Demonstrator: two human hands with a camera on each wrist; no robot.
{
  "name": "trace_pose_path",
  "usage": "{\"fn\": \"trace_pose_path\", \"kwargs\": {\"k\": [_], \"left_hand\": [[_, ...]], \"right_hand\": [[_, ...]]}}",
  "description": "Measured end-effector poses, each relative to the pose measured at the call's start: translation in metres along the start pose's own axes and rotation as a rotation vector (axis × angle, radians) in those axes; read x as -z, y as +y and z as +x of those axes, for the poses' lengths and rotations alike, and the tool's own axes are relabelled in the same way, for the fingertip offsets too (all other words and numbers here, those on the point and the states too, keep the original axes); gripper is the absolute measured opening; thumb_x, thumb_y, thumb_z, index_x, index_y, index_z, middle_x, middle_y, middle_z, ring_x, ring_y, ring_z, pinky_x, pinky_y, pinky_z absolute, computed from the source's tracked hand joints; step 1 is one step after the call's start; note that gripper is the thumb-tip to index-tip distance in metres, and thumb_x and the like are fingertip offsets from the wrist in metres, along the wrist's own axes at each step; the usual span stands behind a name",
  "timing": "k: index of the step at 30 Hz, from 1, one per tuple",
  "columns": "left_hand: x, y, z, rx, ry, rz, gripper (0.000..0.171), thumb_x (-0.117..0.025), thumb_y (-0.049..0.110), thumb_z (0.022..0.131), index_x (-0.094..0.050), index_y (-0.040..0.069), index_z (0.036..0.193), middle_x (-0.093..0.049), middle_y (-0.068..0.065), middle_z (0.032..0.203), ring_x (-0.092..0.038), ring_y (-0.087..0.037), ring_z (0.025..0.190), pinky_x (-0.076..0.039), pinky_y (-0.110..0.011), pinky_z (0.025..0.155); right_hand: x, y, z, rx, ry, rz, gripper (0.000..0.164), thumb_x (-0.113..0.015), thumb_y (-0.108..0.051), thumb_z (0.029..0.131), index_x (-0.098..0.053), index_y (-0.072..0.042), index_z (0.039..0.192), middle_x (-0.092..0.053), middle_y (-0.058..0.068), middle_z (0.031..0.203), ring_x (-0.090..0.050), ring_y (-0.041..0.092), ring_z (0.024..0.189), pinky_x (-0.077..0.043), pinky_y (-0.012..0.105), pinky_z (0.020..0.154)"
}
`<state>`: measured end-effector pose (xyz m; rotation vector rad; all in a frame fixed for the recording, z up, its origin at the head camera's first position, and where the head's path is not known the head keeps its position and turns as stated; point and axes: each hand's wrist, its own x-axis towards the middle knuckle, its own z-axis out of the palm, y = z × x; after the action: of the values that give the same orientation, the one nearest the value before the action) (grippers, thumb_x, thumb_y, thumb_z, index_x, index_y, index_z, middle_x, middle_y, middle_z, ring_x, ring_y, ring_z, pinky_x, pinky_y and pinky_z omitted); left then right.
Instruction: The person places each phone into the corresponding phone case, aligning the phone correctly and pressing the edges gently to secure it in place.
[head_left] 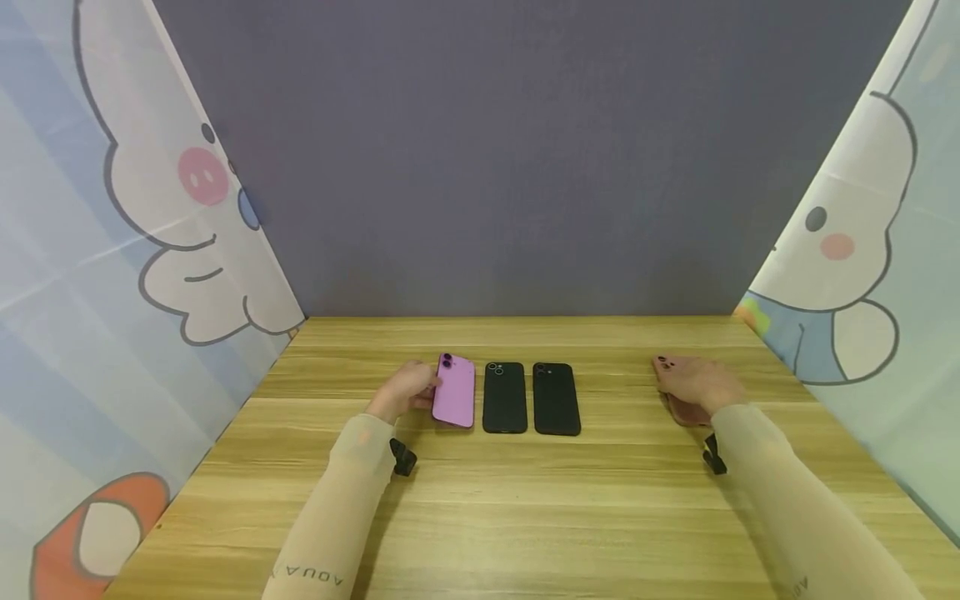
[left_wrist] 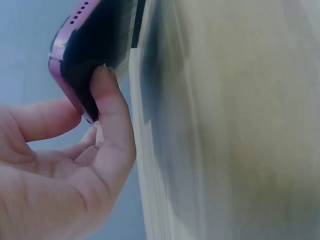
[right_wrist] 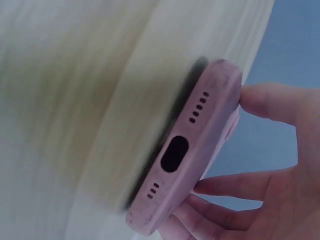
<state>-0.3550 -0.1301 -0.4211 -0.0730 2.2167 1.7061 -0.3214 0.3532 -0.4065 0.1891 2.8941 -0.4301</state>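
Note:
My left hand (head_left: 409,388) pinches a purple phone (head_left: 454,392) at its left edge, camera side up. In the left wrist view, a fingertip (left_wrist: 104,82) lies against the phone's dark face, the thumb is at its purple edge, and the phone is tilted off the wood. At the right, my right hand (head_left: 699,383) grips a phone in a pink case (right_wrist: 187,145) from above, covering much of its back. Its thumb and fingers sit at opposite long sides, and the case's bottom end with port and speaker holes shows in the right wrist view, close over the table.
Between the hands, two phones lie side by side with their backs up: a black phone with two diagonal lenses (head_left: 505,400) and another black phone (head_left: 557,400). The wooden table (head_left: 525,517) meets a dark grey panel (head_left: 517,167) behind, with cartoon-printed curtains (head_left: 67,250) at both sides.

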Motion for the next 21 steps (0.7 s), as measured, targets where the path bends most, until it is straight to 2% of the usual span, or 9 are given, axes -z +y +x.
{"fn": "trace_pose_path", "kwargs": {"k": [3, 7, 10, 13, 21], "left_hand": [[0.000, 0.000, 0.000, -0.015, 0.003, -0.022, 0.007, -0.045, -0.004, 0.096, -0.052, -0.001, 0.096, -0.050, -0.007, 0.084, -0.053, -0.019, 0.075, -0.057, -0.035, 0.078], [-0.003, 0.002, -0.001, -0.031, 0.013, -0.046, 0.019, -0.045, -0.004, 0.096, -0.045, 0.007, 0.080, -0.045, -0.004, 0.075, -0.049, -0.017, 0.071, -0.055, -0.032, 0.072], [-0.007, 0.003, -0.002, -0.034, 0.023, -0.073, 0.025, -0.046, -0.003, 0.095, -0.040, 0.009, 0.074, -0.041, -0.003, 0.071, -0.048, -0.017, 0.068, -0.054, -0.031, 0.070], [-0.011, 0.004, -0.003, -0.025, 0.041, -0.105, 0.021, -0.046, -0.002, 0.095, -0.044, 0.008, 0.077, -0.043, -0.003, 0.073, -0.048, -0.016, 0.068, -0.054, -0.031, 0.070], [-0.021, 0.009, -0.006, -0.020, 0.053, -0.183, 0.013, -0.047, -0.003, 0.097, -0.051, 0.003, 0.086, -0.046, -0.004, 0.073, -0.048, -0.015, 0.065, -0.052, -0.029, 0.063]], "right_hand": [[-0.003, -0.007, -0.002, 0.027, 0.013, 0.004, 0.077, -0.057, -0.058, 0.093, -0.063, 0.013, 0.125, -0.050, 0.044, 0.132, -0.054, 0.060, 0.114, -0.050, 0.061, 0.088], [-0.005, -0.016, -0.006, 0.069, 0.004, 0.064, 0.069, -0.063, -0.053, 0.091, -0.067, 0.009, 0.119, -0.057, 0.040, 0.127, -0.061, 0.052, 0.107, -0.052, 0.058, 0.085], [-0.007, -0.021, -0.009, 0.083, -0.005, 0.113, 0.069, -0.064, -0.054, 0.091, -0.067, 0.010, 0.117, -0.061, 0.037, 0.122, -0.065, 0.047, 0.101, -0.054, 0.055, 0.082], [-0.010, -0.027, -0.011, 0.089, 0.000, 0.122, 0.072, -0.064, -0.057, 0.091, -0.067, 0.009, 0.119, -0.062, 0.036, 0.122, -0.066, 0.046, 0.099, -0.055, 0.055, 0.081], [-0.013, -0.045, -0.016, 0.109, 0.029, 0.103, 0.078, -0.056, -0.062, 0.094, -0.064, 0.008, 0.128, -0.056, 0.037, 0.132, -0.061, 0.051, 0.110, -0.050, 0.059, 0.087]]}}
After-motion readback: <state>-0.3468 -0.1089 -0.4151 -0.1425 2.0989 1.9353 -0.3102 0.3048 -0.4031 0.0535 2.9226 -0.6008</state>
